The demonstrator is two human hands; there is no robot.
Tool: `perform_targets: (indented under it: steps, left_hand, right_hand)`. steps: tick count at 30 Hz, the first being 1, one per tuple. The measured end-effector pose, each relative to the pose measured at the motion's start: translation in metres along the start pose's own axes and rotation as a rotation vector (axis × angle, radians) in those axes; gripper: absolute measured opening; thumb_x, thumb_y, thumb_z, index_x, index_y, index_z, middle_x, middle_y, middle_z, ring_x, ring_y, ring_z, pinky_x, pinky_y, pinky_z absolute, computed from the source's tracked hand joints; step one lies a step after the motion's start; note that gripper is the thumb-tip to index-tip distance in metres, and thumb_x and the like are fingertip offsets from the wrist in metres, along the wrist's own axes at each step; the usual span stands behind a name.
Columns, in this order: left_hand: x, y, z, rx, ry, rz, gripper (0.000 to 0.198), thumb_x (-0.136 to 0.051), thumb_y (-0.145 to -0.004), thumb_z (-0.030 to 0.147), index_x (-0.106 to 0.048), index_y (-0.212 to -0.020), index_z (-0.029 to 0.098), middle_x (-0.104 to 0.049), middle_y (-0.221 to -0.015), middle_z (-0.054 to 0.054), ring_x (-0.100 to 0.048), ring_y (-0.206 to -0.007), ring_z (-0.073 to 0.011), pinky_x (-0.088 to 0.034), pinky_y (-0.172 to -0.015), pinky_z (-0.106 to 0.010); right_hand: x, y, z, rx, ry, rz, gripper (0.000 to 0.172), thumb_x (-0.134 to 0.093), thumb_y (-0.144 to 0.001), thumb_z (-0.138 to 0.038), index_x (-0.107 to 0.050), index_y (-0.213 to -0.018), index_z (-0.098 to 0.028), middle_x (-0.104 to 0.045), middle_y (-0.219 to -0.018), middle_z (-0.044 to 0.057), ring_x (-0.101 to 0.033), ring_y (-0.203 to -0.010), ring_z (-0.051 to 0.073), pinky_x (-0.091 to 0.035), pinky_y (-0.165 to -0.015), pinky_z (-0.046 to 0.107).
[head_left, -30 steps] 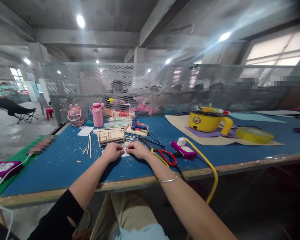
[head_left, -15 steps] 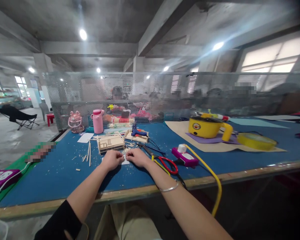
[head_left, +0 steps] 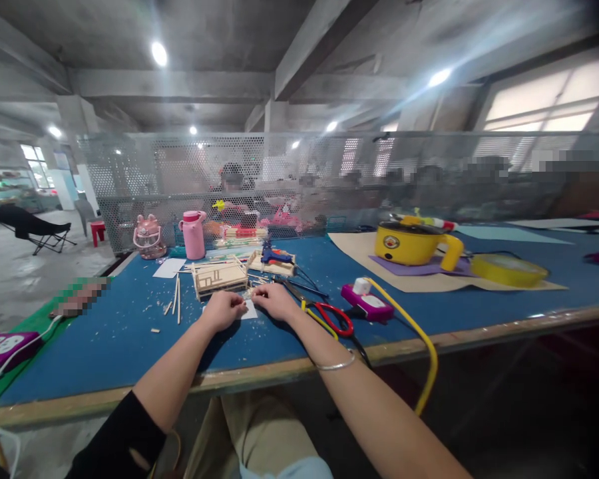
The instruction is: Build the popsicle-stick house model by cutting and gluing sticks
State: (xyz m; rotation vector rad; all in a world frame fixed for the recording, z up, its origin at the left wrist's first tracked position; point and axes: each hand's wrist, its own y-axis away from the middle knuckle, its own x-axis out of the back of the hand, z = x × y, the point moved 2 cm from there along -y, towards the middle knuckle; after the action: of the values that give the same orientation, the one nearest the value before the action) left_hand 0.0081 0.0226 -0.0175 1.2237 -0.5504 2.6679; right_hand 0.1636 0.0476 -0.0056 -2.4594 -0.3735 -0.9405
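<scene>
Close together over a small white paper (head_left: 250, 310) are my two hands. My left hand (head_left: 222, 310) is closed in a pinch at the paper's left side; what its fingertips hold is too small to make out. My right hand (head_left: 276, 303) is also pinched, just above the paper's right edge, its contents hidden. Right behind them sits a small frame of pale wooden sticks (head_left: 220, 277). A blue glue gun (head_left: 269, 253) rests on a second stick frame (head_left: 281, 269). Loose wooden sticks (head_left: 178, 301) lie left of my left hand.
Red-handled scissors (head_left: 338, 320) and a purple power strip (head_left: 367, 303) with a yellow cable lie to the right. Farther right are a yellow pot (head_left: 409, 245) and a yellow tape roll (head_left: 508, 269). A pink flask (head_left: 194, 238) stands by the perforated screen (head_left: 170, 166).
The camera has tilted down a little, so everything sits higher in the picture. My right fingertips have moved slightly up and away from the left ones, showing more of the paper.
</scene>
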Motion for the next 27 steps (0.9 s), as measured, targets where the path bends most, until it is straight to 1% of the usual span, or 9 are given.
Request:
perform_targets:
  steps: [2,5,8,10,13,16,19,23,27]
  left_hand:
    - [0.0,-0.001,0.003,-0.021,0.032,0.034,0.022,-0.044,-0.073,0.027,-0.062,-0.07,0.013,-0.055,-0.058,0.0,-0.045,-0.056,-0.0106,-0.033,-0.054,-0.02]
    - [0.0,-0.003,0.009,-0.055,0.142,0.145,0.02,-0.039,-0.077,0.026,-0.056,-0.074,0.015,-0.054,-0.064,0.0,-0.045,-0.061,-0.0111,-0.035,-0.059,-0.021]
    - [0.0,-0.005,0.01,0.0,0.303,0.217,0.02,-0.032,-0.08,0.025,-0.049,-0.075,0.016,-0.048,-0.063,0.001,-0.042,-0.06,-0.0109,-0.035,-0.059,-0.021]
    - [0.0,-0.006,0.01,0.035,0.38,0.198,0.019,-0.031,-0.079,0.024,-0.046,-0.072,0.017,-0.043,-0.06,0.003,-0.039,-0.057,-0.0102,-0.035,-0.057,-0.021]
    - [0.001,-0.005,0.012,-0.017,0.395,0.165,0.019,-0.038,-0.078,0.031,-0.047,-0.072,0.016,-0.041,-0.059,0.004,-0.035,-0.054,-0.0089,-0.032,-0.054,-0.02]
    - [0.002,-0.004,0.016,-0.059,0.267,0.177,0.026,-0.045,-0.076,0.038,-0.053,-0.07,0.014,-0.043,-0.056,0.004,-0.035,-0.054,-0.0087,-0.03,-0.053,-0.021]
    - [0.004,-0.003,0.017,-0.05,0.16,0.185,0.031,-0.042,-0.078,0.037,-0.061,-0.07,0.013,-0.048,-0.055,0.002,-0.038,-0.053,-0.0096,-0.028,-0.053,-0.022]
    - [0.004,-0.003,0.015,-0.008,0.174,0.163,0.032,-0.045,-0.077,0.038,-0.065,-0.076,0.012,-0.049,-0.053,0.002,-0.035,-0.05,-0.009,-0.025,-0.05,-0.021]
    - [0.003,-0.003,0.015,0.01,0.233,0.184,0.034,-0.048,-0.074,0.041,-0.063,-0.076,0.011,-0.044,-0.051,0.003,-0.032,-0.049,-0.0085,-0.024,-0.049,-0.021]
  right_hand:
    - [0.001,-0.001,0.001,-0.057,-0.202,0.067,0.021,-0.051,-0.07,-0.032,-0.059,-0.064,-0.014,-0.051,-0.055,-0.003,-0.04,-0.05,0.008,-0.03,-0.051,0.021]
    - [-0.002,-0.001,0.001,-0.119,-0.515,0.027,0.032,-0.051,-0.069,-0.046,-0.055,-0.064,-0.015,-0.047,-0.051,-0.004,-0.032,-0.043,0.006,-0.024,-0.043,0.02]
    - [-0.004,-0.001,-0.001,-0.17,-0.678,-0.005,0.035,-0.058,-0.061,-0.049,-0.054,-0.067,-0.015,-0.049,-0.055,-0.004,-0.033,-0.042,0.005,-0.022,-0.041,0.019]
    - [-0.005,-0.001,-0.002,-0.207,-0.734,-0.005,0.036,-0.06,-0.059,-0.049,-0.055,-0.07,-0.016,-0.05,-0.057,-0.004,-0.035,-0.043,0.005,-0.023,-0.042,0.019]
    - [-0.006,0.0,-0.004,-0.217,-0.757,-0.012,0.036,-0.061,-0.058,-0.05,-0.053,-0.066,-0.016,-0.049,-0.056,-0.004,-0.035,-0.043,0.005,-0.024,-0.042,0.019]
    - [-0.007,0.001,-0.006,-0.172,-0.716,-0.036,0.035,-0.059,-0.061,-0.049,-0.051,-0.059,-0.015,-0.046,-0.051,-0.004,-0.032,-0.042,0.004,-0.021,-0.041,0.019]
    - [-0.007,0.001,-0.008,-0.125,-0.662,-0.038,0.036,-0.058,-0.062,-0.049,-0.054,-0.059,-0.014,-0.046,-0.05,-0.004,-0.03,-0.041,0.004,-0.019,-0.041,0.02]
    - [-0.005,0.002,-0.007,-0.131,-0.61,0.003,0.034,-0.062,-0.06,-0.046,-0.06,-0.07,-0.013,-0.051,-0.055,-0.003,-0.036,-0.046,0.005,-0.026,-0.044,0.02]
    - [-0.004,0.002,-0.008,-0.09,-0.573,0.052,0.031,-0.063,-0.061,-0.041,-0.063,-0.075,-0.013,-0.055,-0.06,-0.001,-0.045,-0.055,0.008,-0.036,-0.055,0.021]
